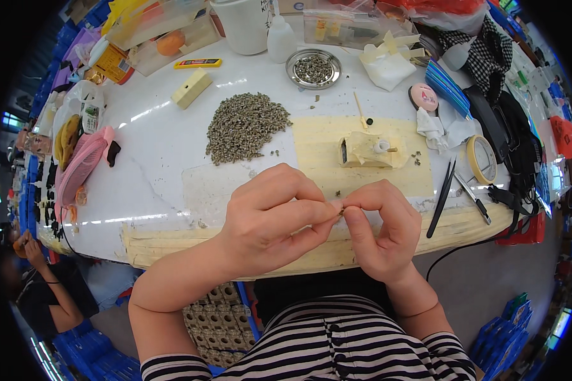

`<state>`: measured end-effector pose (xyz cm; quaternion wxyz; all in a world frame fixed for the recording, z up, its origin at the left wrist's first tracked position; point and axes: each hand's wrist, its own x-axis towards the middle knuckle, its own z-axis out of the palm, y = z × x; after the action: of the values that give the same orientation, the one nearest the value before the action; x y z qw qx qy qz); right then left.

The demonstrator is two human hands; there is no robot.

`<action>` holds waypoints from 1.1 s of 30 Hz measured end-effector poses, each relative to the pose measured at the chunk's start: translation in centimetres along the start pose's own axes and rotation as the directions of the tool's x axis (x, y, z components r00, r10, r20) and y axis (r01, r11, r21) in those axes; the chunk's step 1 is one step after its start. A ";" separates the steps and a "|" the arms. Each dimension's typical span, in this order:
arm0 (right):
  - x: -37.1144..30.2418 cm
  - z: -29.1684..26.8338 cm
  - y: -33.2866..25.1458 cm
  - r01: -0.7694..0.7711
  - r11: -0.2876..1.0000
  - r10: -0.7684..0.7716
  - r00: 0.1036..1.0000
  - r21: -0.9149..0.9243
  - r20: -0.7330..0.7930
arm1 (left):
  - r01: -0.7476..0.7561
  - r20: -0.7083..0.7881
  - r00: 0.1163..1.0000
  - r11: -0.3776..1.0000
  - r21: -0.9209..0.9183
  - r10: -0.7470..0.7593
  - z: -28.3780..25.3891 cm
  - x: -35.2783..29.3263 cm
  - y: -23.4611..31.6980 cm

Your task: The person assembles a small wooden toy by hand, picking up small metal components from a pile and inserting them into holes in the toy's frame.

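Both hands meet in front of me, just above the table's near edge. My left hand (276,216) pinches with thumb and forefinger, its fingertips touching those of my right hand (384,222). Between them is a tiny brownish metal part (342,212), mostly covered by the fingertips; its exact shape is too small to make out. Beyond my left hand lies a large heap of small metal parts (243,127). A block wrapped in yellowish tape (356,151), with a white nozzle-like piece on top, rests on a taped patch beyond my right hand.
A steel dish (313,68) holds more small parts. Right of my hands lie black tweezers (442,198), a utility knife (473,200) and a tape roll (482,159). A pink mesh pouch (86,162) sits left. Below the table are crates of metal blocks (217,320). Another person sits far left.
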<state>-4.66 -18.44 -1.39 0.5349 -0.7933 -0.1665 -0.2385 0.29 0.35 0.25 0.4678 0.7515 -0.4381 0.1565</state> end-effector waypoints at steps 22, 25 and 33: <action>-0.3 -0.1 0.0 -0.062 0.997 0.063 0.998 0.049 -0.013 | 0.118 0.032 0.993 0.987 -0.108 -0.115 0.0 0.0 -0.1; -0.2 0.1 -0.1 0.009 1.000 -0.009 0.999 -0.008 -0.045 | 0.103 0.033 0.994 0.993 -0.061 -0.102 0.1 -0.1 -0.2; -0.2 0.0 0.0 -0.082 0.995 0.082 0.997 0.052 0.010 | 0.112 0.033 0.993 0.988 -0.102 -0.109 0.0 0.1 0.0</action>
<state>-4.80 -18.40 -1.45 0.5642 -0.7860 -0.1421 -0.2089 0.30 0.34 0.31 0.5082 0.7513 -0.4098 0.0970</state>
